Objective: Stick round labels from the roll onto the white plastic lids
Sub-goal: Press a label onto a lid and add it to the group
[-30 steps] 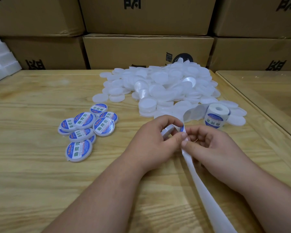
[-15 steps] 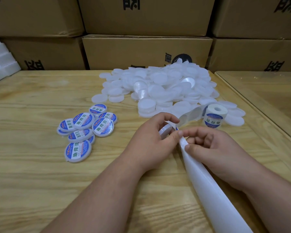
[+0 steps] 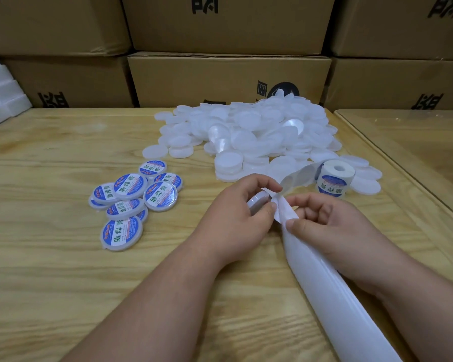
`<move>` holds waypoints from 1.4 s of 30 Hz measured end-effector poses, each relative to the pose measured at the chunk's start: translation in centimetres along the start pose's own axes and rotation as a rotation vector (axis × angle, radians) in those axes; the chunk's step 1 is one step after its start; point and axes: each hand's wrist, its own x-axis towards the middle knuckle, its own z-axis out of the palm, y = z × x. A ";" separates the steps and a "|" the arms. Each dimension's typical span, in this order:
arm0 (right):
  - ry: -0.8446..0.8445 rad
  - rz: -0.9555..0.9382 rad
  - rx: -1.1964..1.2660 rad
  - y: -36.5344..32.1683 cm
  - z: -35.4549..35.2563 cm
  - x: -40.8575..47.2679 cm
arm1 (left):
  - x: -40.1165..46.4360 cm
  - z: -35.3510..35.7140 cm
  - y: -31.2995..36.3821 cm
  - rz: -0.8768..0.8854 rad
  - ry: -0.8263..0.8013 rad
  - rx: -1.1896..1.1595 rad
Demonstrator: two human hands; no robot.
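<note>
Head view: left hand (image 3: 236, 218) grips a white lid (image 3: 258, 202) by its stiff rim; right hand (image 3: 324, 226) pinches the thin, floppy backing strip (image 3: 324, 283) from the label roll (image 3: 334, 178), probably best held near its edge.

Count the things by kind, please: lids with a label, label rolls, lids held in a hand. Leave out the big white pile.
Labelled lids: 8 show a label; more may hide beneath
Label roll: 1
Lid held in the left hand: 1
Total: 10
</note>
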 end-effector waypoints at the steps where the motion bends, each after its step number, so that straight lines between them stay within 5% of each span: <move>1: 0.012 0.002 0.013 -0.1 0.0 0.0 | 0.0 0.0 0.0 -0.006 0.008 -0.007; 11: 0.184 -0.111 0.128 0.1 0.6 -0.6 | 0.3 -0.6 0.5 -0.161 0.208 -0.289; 23: 0.475 -0.433 -0.281 0.3 2.4 2.6 | 0.2 -1.2 0.6 -0.175 0.239 -0.348; 42: 0.403 -0.480 -0.226 0.9 2.2 3.3 | 0.7 -1.1 0.0 -0.146 0.188 -0.359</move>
